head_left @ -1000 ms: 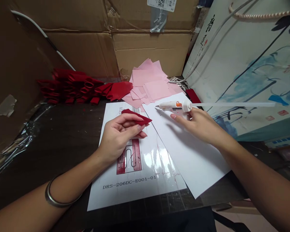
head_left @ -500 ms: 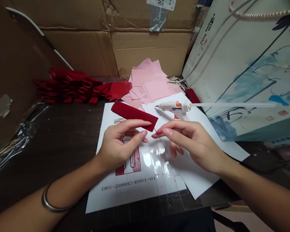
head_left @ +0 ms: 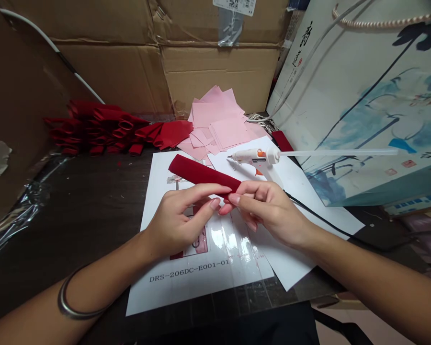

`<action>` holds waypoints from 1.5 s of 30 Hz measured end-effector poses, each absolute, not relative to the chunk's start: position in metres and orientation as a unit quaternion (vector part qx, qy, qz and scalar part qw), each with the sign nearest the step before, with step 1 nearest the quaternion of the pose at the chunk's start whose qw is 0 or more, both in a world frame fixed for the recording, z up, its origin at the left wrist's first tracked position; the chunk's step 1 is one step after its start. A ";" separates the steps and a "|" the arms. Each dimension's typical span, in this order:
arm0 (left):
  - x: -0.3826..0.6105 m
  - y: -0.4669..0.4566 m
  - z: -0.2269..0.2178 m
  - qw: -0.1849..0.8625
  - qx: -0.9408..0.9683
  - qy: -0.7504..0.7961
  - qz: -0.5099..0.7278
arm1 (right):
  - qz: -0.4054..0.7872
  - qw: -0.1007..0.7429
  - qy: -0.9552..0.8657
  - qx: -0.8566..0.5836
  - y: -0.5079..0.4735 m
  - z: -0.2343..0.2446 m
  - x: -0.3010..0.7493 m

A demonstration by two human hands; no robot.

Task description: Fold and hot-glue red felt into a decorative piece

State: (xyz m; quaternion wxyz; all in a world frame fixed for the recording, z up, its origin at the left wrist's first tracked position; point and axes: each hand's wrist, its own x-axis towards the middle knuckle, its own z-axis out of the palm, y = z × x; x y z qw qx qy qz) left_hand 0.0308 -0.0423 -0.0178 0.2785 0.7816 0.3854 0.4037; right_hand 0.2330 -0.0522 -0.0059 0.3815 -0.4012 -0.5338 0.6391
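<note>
Glue gun (head_left: 255,157), white and orange, on plain white paper (head_left: 287,268) just beyond the right hand (head_left: 269,206); pink squares (head_left: 219,115) and heaped red pieces (head_left: 111,127) lie farther back. Red strip (head_left: 201,174), above a printed sheet (head_left: 165,297), long axis slanting from far left to near right, its near end pinched by right thumb and fingers; left hand (head_left: 179,213) lays a forefinger on it, though whether it grips I cannot tell.

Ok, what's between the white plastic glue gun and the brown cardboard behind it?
The head view shows part of a white paper sheet, then flat pink squares, silvery metal pieces and a grey cord.
</note>
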 end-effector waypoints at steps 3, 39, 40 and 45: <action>0.031 -0.042 -0.018 0.269 0.791 0.378 0.399 | 0.647 0.369 -0.537 -0.397 -0.052 -0.006 0.234; 0.035 -0.041 -0.018 0.256 0.782 0.298 0.483 | 0.123 0.515 -0.784 -0.324 -0.055 -0.006 0.231; 0.035 -0.041 -0.018 0.258 0.781 0.298 0.484 | 0.127 0.513 -0.785 -0.325 -0.055 -0.007 0.232; 0.035 -0.040 -0.016 0.251 0.779 0.295 0.493 | 0.136 0.511 -0.787 -0.318 -0.055 -0.007 0.233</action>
